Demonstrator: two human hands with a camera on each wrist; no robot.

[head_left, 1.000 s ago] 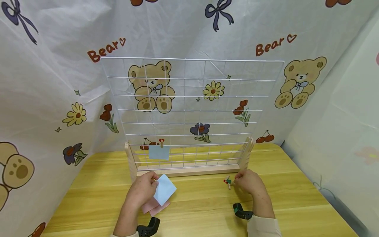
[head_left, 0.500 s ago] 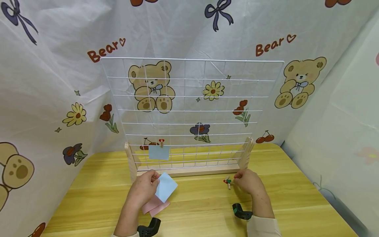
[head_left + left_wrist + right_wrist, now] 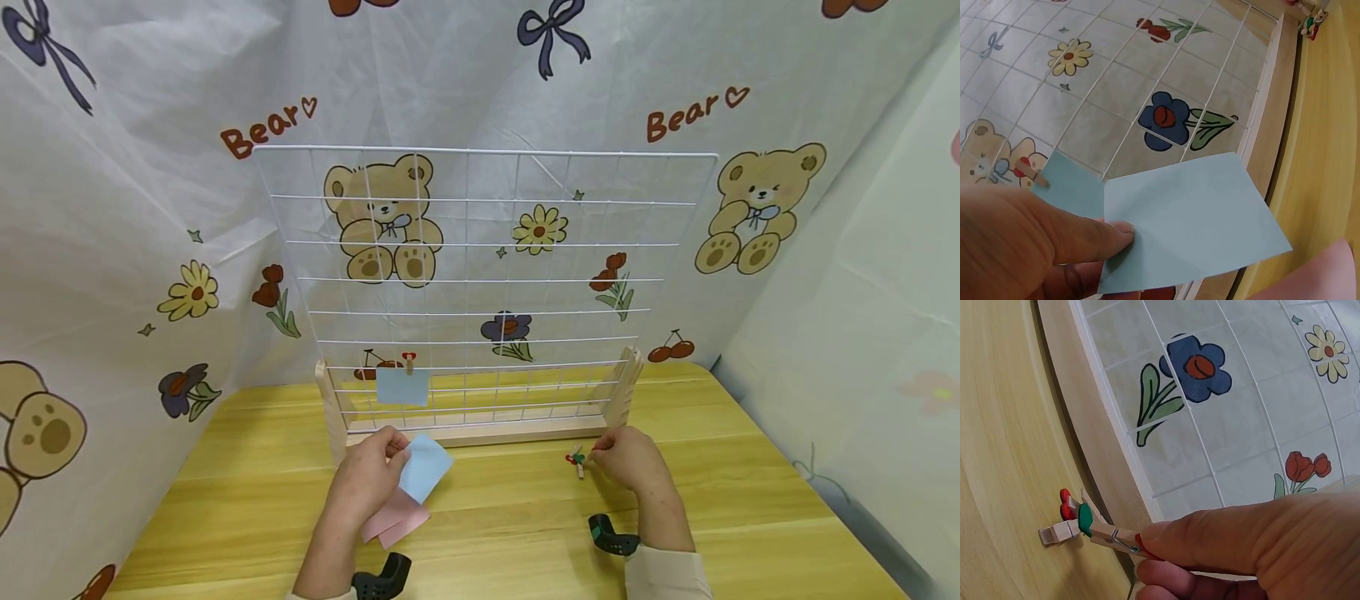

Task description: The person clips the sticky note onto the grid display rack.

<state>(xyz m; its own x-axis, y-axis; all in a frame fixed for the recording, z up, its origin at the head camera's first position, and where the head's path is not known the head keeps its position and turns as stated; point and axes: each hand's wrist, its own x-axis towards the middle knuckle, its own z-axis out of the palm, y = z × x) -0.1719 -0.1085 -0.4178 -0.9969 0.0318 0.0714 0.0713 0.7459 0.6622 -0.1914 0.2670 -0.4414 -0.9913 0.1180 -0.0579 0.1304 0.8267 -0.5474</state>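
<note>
L hand (image 3: 367, 475) pinches a blue card (image 3: 426, 468), btm ctr-left in head view; R hand (image 3: 632, 458) pinches a clothespin (image 3: 1109, 535), btm right, nr at least 1 other pin (image 3: 1055, 533).

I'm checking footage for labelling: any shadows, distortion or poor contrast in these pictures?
Head view: white grid wires fade into the pale backdrop; left wrist view: left hand shades the held blue paper; right wrist view: soft shadow on the table, the wooden base looking curved.
</note>
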